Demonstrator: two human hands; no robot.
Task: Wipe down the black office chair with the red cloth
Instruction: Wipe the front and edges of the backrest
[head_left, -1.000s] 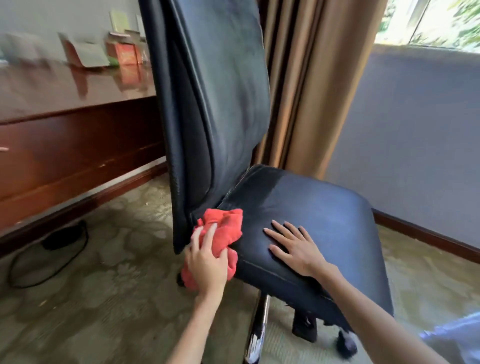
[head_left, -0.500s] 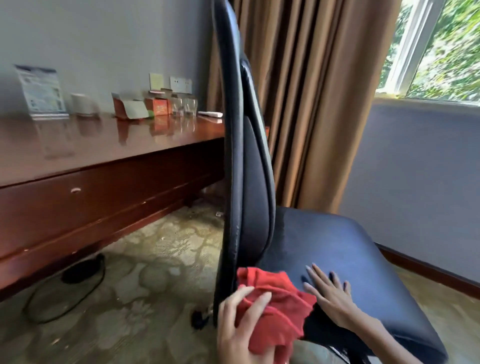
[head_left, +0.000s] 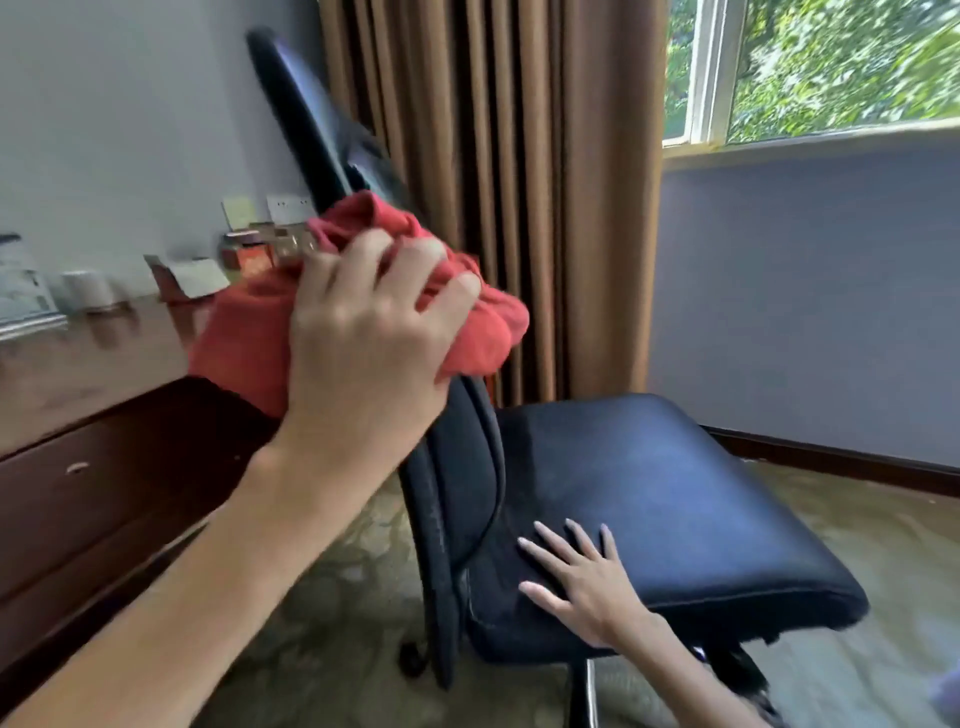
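Red cloth (head_left: 249, 338) bunched under left hand (head_left: 363, 332) against chair back (head_left: 457, 467).

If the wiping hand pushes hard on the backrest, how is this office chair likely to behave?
The chair probably rolls or swivels: a caster shows beneath it. The right hand, flat on the seat, likely steadies it. The backrest leans and may flex under the left hand and red cloth.
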